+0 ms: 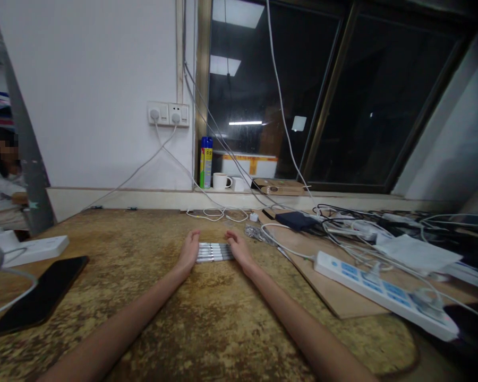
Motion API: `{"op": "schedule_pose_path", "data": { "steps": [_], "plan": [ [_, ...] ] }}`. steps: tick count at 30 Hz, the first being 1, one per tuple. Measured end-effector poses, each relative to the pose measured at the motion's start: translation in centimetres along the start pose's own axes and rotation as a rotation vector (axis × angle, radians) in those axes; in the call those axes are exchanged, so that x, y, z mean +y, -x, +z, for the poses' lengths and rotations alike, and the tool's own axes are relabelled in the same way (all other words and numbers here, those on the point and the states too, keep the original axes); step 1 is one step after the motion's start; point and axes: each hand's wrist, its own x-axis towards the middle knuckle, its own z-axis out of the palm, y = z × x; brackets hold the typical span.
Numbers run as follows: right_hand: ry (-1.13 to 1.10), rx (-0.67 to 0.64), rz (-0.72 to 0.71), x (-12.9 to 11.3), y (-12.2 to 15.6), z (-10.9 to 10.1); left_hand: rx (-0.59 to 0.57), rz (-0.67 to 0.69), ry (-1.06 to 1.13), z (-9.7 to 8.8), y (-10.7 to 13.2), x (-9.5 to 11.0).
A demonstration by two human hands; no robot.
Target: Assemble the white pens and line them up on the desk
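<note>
Several white marker pens (214, 252) lie side by side in a row on the worn brown table (151, 297). My left hand (188, 250) presses flat against the left ends of the row, fingers stretched out. My right hand (237, 248) presses against the right ends in the same way, fingers straight. The pens sit squeezed between the two palms. Both forearms reach forward from the near edge.
A black phone (40, 295) and a white power strip (32, 249) lie at left. A long blue-and-white power strip (382, 292) sits on a cardboard sheet at right among tangled cables. A spray can (206, 162) and mug (220, 181) stand on the sill. Another person sits far left.
</note>
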Motion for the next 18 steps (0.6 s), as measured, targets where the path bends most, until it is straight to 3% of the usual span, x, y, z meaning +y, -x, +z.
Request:
{"op": "schedule_pose_path", "data": {
  "steps": [4,9,12,18],
  "plan": [
    [0.018,0.003,-0.028,-0.6,0.2,-1.1,-0.024,0.043,-0.032,-1.6,0.1,1.1],
    [0.073,-0.011,-0.062,-1.7,1.4,-3.6,-0.127,0.151,-0.091,-5.4,1.1,3.1],
    [0.273,-0.004,-0.188,-2.2,2.6,-5.1,-0.293,0.3,-0.365,-7.9,2.1,3.7],
    [0.369,-0.114,-0.287,-2.1,4.5,-6.0,-0.315,0.386,-0.565,-10.4,3.1,3.2]
  ]
}}
